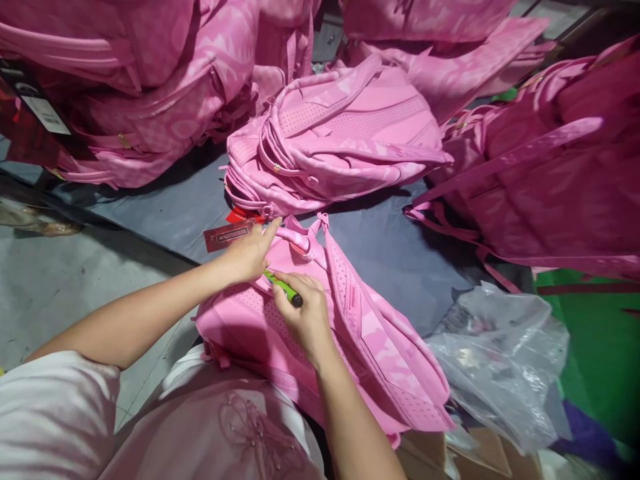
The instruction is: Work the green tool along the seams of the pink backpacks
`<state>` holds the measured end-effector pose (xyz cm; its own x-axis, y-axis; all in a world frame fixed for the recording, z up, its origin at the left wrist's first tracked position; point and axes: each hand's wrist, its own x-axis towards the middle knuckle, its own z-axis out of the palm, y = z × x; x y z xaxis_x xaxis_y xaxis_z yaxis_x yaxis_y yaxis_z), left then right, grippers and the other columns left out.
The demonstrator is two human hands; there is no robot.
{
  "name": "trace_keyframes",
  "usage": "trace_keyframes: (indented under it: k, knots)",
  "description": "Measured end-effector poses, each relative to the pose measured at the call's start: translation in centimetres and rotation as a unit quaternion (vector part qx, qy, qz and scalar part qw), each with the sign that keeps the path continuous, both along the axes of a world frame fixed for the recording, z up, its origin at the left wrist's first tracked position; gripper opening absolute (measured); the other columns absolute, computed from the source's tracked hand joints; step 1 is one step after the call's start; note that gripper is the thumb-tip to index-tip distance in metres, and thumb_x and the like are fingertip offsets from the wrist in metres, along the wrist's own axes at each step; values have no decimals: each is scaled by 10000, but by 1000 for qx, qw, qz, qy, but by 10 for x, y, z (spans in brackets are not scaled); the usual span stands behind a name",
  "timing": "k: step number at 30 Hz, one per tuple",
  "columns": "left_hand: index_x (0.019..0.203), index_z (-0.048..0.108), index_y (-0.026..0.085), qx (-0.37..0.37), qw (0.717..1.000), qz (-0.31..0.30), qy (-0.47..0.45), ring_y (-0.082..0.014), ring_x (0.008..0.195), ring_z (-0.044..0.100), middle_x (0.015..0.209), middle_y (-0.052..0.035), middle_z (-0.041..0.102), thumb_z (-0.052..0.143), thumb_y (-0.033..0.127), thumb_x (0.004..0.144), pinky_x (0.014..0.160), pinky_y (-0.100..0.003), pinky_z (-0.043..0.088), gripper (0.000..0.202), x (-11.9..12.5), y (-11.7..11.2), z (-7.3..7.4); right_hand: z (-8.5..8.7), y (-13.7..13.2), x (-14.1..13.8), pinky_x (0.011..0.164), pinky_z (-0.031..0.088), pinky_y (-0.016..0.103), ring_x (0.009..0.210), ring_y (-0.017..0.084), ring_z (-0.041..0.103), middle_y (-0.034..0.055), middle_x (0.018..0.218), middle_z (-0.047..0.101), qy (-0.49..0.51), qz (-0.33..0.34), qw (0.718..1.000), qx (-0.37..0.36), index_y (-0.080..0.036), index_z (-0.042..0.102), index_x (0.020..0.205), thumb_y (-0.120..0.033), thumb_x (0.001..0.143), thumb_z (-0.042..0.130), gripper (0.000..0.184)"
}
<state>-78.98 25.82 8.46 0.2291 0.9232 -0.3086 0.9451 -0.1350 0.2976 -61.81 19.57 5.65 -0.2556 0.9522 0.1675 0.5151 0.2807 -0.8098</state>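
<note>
A pink camouflage backpack lies in front of me, its shoulder straps and dotted mesh panels facing up. My left hand is at its top edge beside the carry handle, with the index finger stretched out and the other fingers closed on the fabric. In my right hand is a slim green pen-like tool with a black end. Its tip meets the backpack close to my left fingers; the exact contact is hidden. A red hang tag sticks out beyond my left hand.
Another pink backpack lies just behind on the grey-covered table. Stacked pink backpacks rise at the left and right. A crumpled clear plastic bag sits at the right, above cardboard. Green material shows beyond.
</note>
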Motion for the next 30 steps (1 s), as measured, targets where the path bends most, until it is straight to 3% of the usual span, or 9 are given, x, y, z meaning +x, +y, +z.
trace_keyframes:
  k: [5, 9, 11, 13, 18, 22, 24, 27, 30]
  knots:
    - [1610, 62, 178, 1, 1000, -3, -4, -314, 1211, 627, 1330, -190, 508, 643, 167, 884, 943, -371, 516, 930, 0, 0, 0, 0, 2, 1, 929, 502, 435, 940, 246, 715, 57, 1008, 791, 14, -22, 1000, -13, -233, 775, 1046, -280, 893, 633, 215]
    - [1612, 49, 191, 5, 1000, 2, 1, -316, 1183, 641, 1330, -185, 504, 632, 172, 888, 916, -376, 528, 929, -1, 0, -2, 1, 3, 4, 922, 522, 418, 942, 240, 724, 60, 1014, 791, 16, 18, 1000, -20, -227, 779, 1041, -270, 883, 640, 215]
    - [1610, 47, 194, 6, 1000, -2, -2, -311, 1186, 639, 1329, -182, 506, 636, 186, 889, 920, -375, 527, 932, -1, 0, -3, 1, 3, 4, 883, 541, 404, 916, 236, 727, 58, 1007, 792, 9, 7, 1000, -26, -235, 779, 1043, -293, 901, 625, 217]
    - [1609, 54, 190, 10, 1000, -4, -1, -309, 1197, 632, 1324, -183, 509, 638, 180, 884, 928, -373, 524, 931, -1, 0, -4, 0, 3, 4, 907, 533, 423, 928, 245, 726, 65, 1006, 790, -1, -21, 1000, -5, -237, 778, 1048, -292, 899, 623, 221]
    - [1611, 48, 203, 9, 1000, 3, -3, -314, 1185, 636, 1325, -181, 504, 636, 181, 887, 920, -381, 525, 933, -2, -1, -3, 1, 3, 6, 916, 528, 416, 933, 237, 725, 61, 1008, 790, -2, 24, 1000, -15, -231, 780, 1051, -262, 888, 635, 221]
    - [1613, 61, 186, 11, 1000, 0, -5, -325, 1196, 627, 1327, -189, 503, 642, 173, 885, 915, -384, 524, 932, -1, -1, -3, 4, 3, 5, 937, 519, 433, 973, 246, 721, 67, 1044, 787, -10, -6, 1000, -7, -232, 774, 1086, -255, 898, 627, 240]
    - [1613, 63, 195, 13, 1000, 3, -3, -319, 1186, 633, 1323, -183, 506, 635, 156, 881, 912, -382, 522, 930, -1, -1, -3, 4, 4, 3, 969, 513, 432, 989, 242, 724, 61, 1058, 788, -3, 14, 1000, -12, -239, 773, 1091, -238, 882, 635, 250]
    - [1611, 50, 207, 6, 1000, 6, -6, -308, 1187, 633, 1327, -174, 506, 628, 169, 889, 917, -372, 518, 925, -2, -2, -2, 7, 4, 10, 930, 538, 411, 940, 236, 733, 54, 1026, 793, 6, 32, 999, -29, -238, 780, 1064, -263, 885, 629, 236]
    - [1609, 53, 199, 9, 1000, -2, -6, -310, 1209, 618, 1335, -180, 505, 636, 191, 892, 938, -373, 512, 923, -2, -2, -3, 11, 2, 26, 896, 545, 411, 932, 245, 731, 60, 1016, 791, -9, -3, 1000, -28, -236, 780, 1054, -306, 898, 624, 232]
